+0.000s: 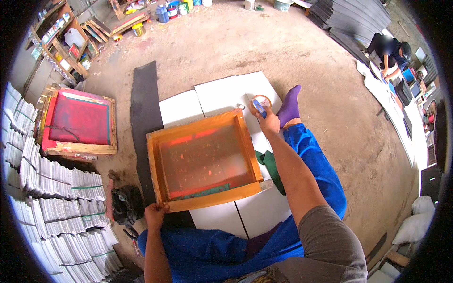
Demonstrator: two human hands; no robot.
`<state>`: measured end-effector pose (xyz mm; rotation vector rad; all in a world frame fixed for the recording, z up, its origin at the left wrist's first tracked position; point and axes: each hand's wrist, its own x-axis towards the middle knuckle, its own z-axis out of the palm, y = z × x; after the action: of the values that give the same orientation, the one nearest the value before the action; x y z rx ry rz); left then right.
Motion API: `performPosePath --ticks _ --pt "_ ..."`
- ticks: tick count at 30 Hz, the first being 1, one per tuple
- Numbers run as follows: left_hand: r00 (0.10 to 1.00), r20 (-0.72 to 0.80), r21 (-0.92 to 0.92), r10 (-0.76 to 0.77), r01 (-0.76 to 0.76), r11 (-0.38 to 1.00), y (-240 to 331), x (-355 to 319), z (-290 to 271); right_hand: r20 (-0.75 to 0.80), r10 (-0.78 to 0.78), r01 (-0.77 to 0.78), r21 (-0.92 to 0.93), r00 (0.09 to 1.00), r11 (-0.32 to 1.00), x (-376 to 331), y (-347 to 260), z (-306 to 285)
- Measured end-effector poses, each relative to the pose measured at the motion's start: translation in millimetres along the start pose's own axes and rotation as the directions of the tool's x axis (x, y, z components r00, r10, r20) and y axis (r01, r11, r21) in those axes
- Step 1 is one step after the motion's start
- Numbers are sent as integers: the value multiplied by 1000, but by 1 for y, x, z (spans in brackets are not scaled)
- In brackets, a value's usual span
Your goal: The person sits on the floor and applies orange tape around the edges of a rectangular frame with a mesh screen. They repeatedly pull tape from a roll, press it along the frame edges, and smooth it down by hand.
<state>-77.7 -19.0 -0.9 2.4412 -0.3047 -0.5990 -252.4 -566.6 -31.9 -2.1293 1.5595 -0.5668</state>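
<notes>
A wooden screen-printing frame [204, 159] with brown tape along its edges lies over white sheets [226, 95] on the floor in front of me. My left hand [155, 215] pinches its near left corner. Beyond its far right corner, my right hand [269, 121] is closed round a small blue tool [259, 108] that looks like a utility knife. A roll of brown tape [267, 99] is at the fingertips of that hand; whether they grip it too I cannot tell. A dark green cloth [273, 172] lies by the frame's right side.
A black strip [146, 104] runs left of the sheets. Farther left are a red-stained screen frame [80, 121] and bundled paper stacks [56, 214]. A black plastic bag [126, 205] lies near my left knee. Paint cans [172, 11] stand far off. Another person [391, 52] works at far right.
</notes>
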Motion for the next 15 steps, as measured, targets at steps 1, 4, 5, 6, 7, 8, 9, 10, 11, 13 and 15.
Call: performPosePath --ticks 1,4,5,6,7,8,9,10,11,13,15 --pt "1000 12 -13 -5 6 1000 -2 0 -1 -5 1 -1 2 1000 1000 -6 0 1" --pt "1000 24 -28 10 -10 1000 -8 5 -6 -29 -62 61 -15 998 998 -32 11 1" --pt "999 20 -12 32 -32 999 -12 6 -5 -29 -94 93 -38 995 995 -39 23 2" --pt "998 17 4 54 -54 999 -15 7 -4 -28 -126 124 -62 992 990 -44 35 3" --pt "998 33 -63 47 -45 997 -14 7 -2 -26 -154 151 -89 988 984 -48 51 4" --pt "998 48 -129 41 -35 991 -12 9 0 -90 -296 287 -100 951 953 -48 60 -1" --pt "997 63 -195 36 -23 980 -11 8 2 -128 -336 314 -166 933 935 -59 71 -5" --pt "997 70 -197 37 -22 980 -12 5 -2 -159 -386 348 -221 909 911 -72 63 -13" --pt "996 69 -207 48 -33 978 -10 4 -5 -199 -443 383 -277 874 881 -78 51 -24" --pt "996 51 -249 76 -61 966 -11 2 -9 -43 -393 380 -183 919 907 -100 32 -43" --pt "994 18 -311 108 -97 945 -12 2 -10 315 -287 305 -7 905 952 -125 20 -57"
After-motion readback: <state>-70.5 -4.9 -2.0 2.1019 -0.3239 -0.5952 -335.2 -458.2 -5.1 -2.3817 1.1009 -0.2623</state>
